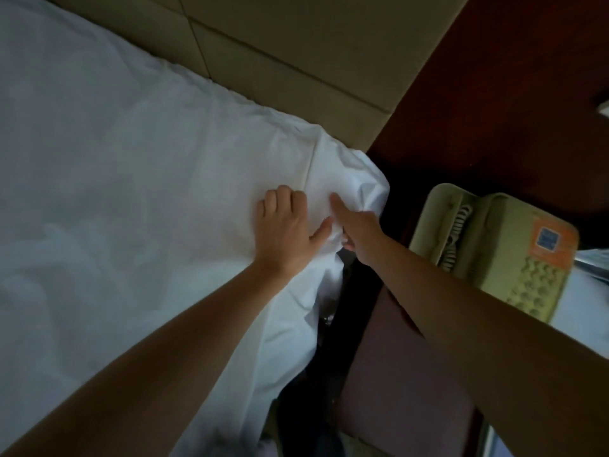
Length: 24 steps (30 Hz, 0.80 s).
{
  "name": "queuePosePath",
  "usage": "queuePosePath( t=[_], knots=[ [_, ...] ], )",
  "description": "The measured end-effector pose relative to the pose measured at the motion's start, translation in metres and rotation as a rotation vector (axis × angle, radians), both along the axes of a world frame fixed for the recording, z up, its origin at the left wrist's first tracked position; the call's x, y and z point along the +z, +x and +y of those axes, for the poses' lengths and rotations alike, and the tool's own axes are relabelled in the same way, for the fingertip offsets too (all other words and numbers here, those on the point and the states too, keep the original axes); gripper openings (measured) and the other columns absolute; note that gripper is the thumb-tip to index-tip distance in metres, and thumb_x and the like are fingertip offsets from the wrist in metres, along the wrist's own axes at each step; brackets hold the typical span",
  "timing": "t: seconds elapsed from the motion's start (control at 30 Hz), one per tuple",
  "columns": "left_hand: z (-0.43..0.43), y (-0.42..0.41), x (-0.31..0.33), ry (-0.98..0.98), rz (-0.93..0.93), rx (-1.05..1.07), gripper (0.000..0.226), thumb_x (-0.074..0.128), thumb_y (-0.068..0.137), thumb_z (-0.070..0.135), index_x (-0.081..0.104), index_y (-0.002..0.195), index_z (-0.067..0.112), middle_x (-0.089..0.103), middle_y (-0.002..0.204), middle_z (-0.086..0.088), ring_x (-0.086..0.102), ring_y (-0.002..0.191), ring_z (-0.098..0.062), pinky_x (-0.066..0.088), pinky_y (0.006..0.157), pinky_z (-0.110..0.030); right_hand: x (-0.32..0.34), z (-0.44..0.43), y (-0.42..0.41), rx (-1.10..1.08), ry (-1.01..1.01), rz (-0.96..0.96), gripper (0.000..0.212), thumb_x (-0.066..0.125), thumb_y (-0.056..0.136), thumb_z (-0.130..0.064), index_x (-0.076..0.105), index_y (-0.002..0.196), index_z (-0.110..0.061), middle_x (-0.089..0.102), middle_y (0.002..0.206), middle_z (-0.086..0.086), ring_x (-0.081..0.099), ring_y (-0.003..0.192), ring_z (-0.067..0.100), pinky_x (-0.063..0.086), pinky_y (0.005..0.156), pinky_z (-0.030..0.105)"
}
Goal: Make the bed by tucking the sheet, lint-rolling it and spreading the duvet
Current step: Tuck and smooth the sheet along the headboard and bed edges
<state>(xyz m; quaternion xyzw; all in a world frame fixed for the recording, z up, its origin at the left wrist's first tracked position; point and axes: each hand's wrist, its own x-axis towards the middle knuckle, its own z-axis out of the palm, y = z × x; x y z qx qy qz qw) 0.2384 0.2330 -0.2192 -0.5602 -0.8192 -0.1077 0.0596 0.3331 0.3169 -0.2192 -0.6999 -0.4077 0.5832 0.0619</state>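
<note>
White cotton sheet (115, 192) fills the left side of the view, lightly rumpled, and its far edge runs along a beige padded headboard (296, 61). The sheet's corner bunches into loose folds at the right, just below where the headboard ends, and its side edge hangs down beside a dark gap.

Both bare forearms reach forward from the bottom of the view and meet at that corner. The left hand (283, 232) lies palm down on the sheet, just left of a raised seam. Its fingers are bent at the knuckles with the tips dug into the cloth, and the thumb is spread out to the right. Whether those fingers pinch any cloth cannot be told. The right hand (357, 232) sits just beside it at the sheet's edge. Its index finger (336, 202) is stretched out straight along the cloth, while the other fingers are curled under, gripping a bunched fold of the sheet.

To the right, a beige telephone (494, 252) with a coiled cord and an orange sticker sits near the right forearm. Dark reddish wood panelling (494, 94) rises behind it.
</note>
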Motion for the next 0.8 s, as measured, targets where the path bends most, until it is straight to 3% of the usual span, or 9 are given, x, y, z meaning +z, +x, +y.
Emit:
queuePosePath(
  t=[0.13, 0.2, 0.27, 0.37, 0.47, 0.5, 0.57, 0.67, 0.8],
  knots=[
    [-0.016, 0.012, 0.001, -0.127, 0.103, -0.109, 0.050, 0.052, 0.072, 0.062, 0.054, 0.063, 0.013, 0.054, 0.063, -0.005, 0.053, 0.060, -0.023, 0.036, 0.057, -0.029, -0.005, -0.004, 0.012, 0.200, 0.189, -0.025, 0.032, 0.065, 0.085, -0.034, 0.056, 0.099, -0.006, 0.062, 0.091, 0.009, 0.059, 0.087, 0.025, 0.050, 0.084, 0.037],
    [-0.013, 0.015, 0.004, -0.218, 0.096, -0.143, 0.035, 0.076, 0.057, 0.045, 0.058, 0.062, 0.015, 0.057, 0.061, -0.003, 0.056, 0.057, -0.022, 0.041, 0.054, -0.024, -0.004, 0.002, 0.018, 0.313, 0.289, -0.086, 0.017, 0.060, 0.089, -0.028, 0.052, 0.087, -0.014, 0.053, 0.073, -0.001, 0.053, 0.082, 0.020, 0.042, 0.076, 0.028],
    [-0.004, 0.022, 0.009, -0.228, 0.037, -0.182, 0.029, 0.083, 0.040, 0.022, 0.060, 0.057, 0.017, 0.058, 0.054, -0.001, 0.057, 0.049, -0.020, 0.041, 0.049, -0.019, -0.001, 0.008, 0.029, 0.356, 0.353, -0.154, 0.019, 0.059, 0.090, -0.027, 0.049, 0.077, -0.016, 0.047, 0.066, -0.004, 0.050, 0.080, 0.020, 0.033, 0.070, 0.023],
    [0.011, 0.047, 0.022, -0.253, -0.166, -0.318, 0.031, 0.082, 0.038, 0.006, 0.065, 0.064, 0.013, 0.062, 0.056, -0.004, 0.061, 0.049, -0.022, 0.043, 0.043, -0.021, 0.004, 0.020, 0.055, 0.271, 0.451, -0.226, 0.016, 0.058, 0.090, -0.026, 0.052, 0.081, -0.015, 0.054, 0.079, 0.007, 0.057, 0.088, 0.031, 0.040, 0.074, 0.030],
    [0.028, 0.067, 0.021, -0.399, -0.472, -0.152, 0.028, 0.055, 0.084, 0.003, 0.059, 0.112, 0.008, 0.065, 0.107, -0.011, 0.062, 0.101, -0.029, 0.047, 0.080, -0.035, 0.011, 0.036, 0.057, 0.257, 0.456, -0.319, 0.018, 0.051, 0.094, -0.024, 0.057, 0.099, -0.008, 0.060, 0.097, 0.018, 0.058, 0.099, 0.036, 0.042, 0.077, 0.034],
    [0.030, 0.068, 0.016, -0.434, -0.518, -0.088, 0.028, 0.047, 0.090, 0.003, 0.056, 0.116, 0.009, 0.063, 0.113, -0.011, 0.059, 0.107, -0.030, 0.045, 0.086, -0.036, 0.013, 0.039, 0.052, 0.263, 0.416, -0.334, 0.015, 0.048, 0.094, -0.022, 0.056, 0.096, -0.009, 0.060, 0.101, 0.020, 0.058, 0.100, 0.035, 0.044, 0.079, 0.035],
    [0.030, 0.066, 0.013, -0.455, -0.494, -0.100, 0.023, 0.042, 0.094, 0.006, 0.055, 0.113, 0.008, 0.063, 0.110, -0.012, 0.060, 0.104, -0.031, 0.045, 0.084, -0.037, 0.015, 0.040, 0.040, 0.280, 0.353, -0.310, 0.012, 0.046, 0.095, -0.022, 0.049, 0.090, -0.011, 0.054, 0.100, 0.017, 0.057, 0.097, 0.030, 0.046, 0.086, 0.038],
    [0.015, 0.065, 0.019, -0.306, -0.417, -0.166, 0.025, 0.048, 0.096, 0.027, 0.056, 0.109, 0.007, 0.064, 0.100, -0.011, 0.061, 0.093, -0.031, 0.045, 0.069, -0.035, 0.022, 0.029, 0.036, 0.307, 0.378, -0.285, 0.040, 0.052, 0.093, -0.032, 0.043, 0.118, -0.003, 0.050, 0.116, 0.014, 0.053, 0.102, 0.029, 0.044, 0.086, 0.037],
    [-0.028, 0.046, 0.035, -0.323, -0.083, -0.002, 0.054, 0.075, 0.063, 0.058, 0.060, 0.076, 0.007, 0.061, 0.063, -0.007, 0.061, 0.054, -0.025, 0.036, 0.043, -0.022, 0.027, -0.002, 0.038, 0.268, 0.463, -0.320, 0.067, 0.059, 0.086, -0.046, 0.036, 0.129, -0.001, 0.041, 0.135, 0.016, 0.049, 0.118, 0.035, 0.044, 0.092, 0.042]
  ],
)
